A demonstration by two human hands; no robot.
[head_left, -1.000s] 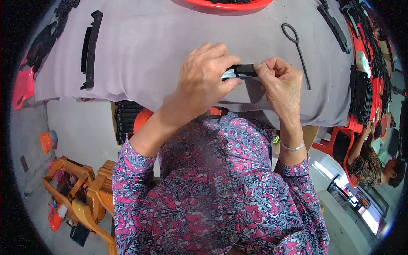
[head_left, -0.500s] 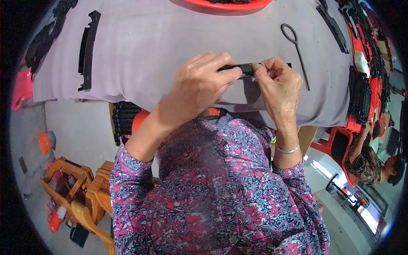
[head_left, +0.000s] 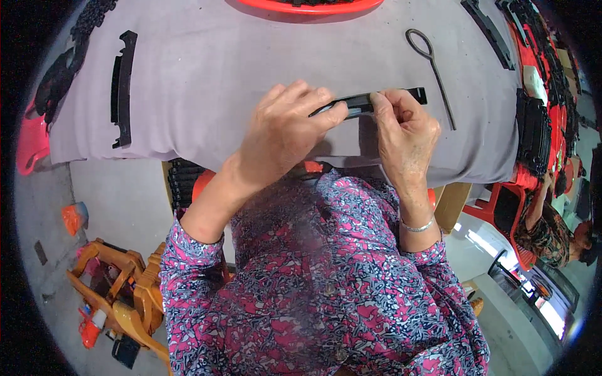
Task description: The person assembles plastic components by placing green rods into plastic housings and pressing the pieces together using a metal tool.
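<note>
In the head view, holding a black strip (head_left: 357, 104) over the near part of the grey-covered worktop (head_left: 207, 69), slightly slanted. Pinching it with the right hand (head_left: 409, 128), closed with thumb against curled fingers, and leaving one end jutting out to the right. Gripping the other end with the left hand (head_left: 285, 125), between thumb and forefinger. Wearing a bracelet (head_left: 417, 227) on the right wrist. Facing a red basin (head_left: 307, 9) at the far side, with a looped rod (head_left: 443, 88) lying near the right hand, a black bar (head_left: 126, 88) well off to the left, and a black stack (head_left: 533, 135) toward the right edge. Beyond that, with a co-worker (head_left: 544, 238) near a red chair (head_left: 489, 210).
</note>
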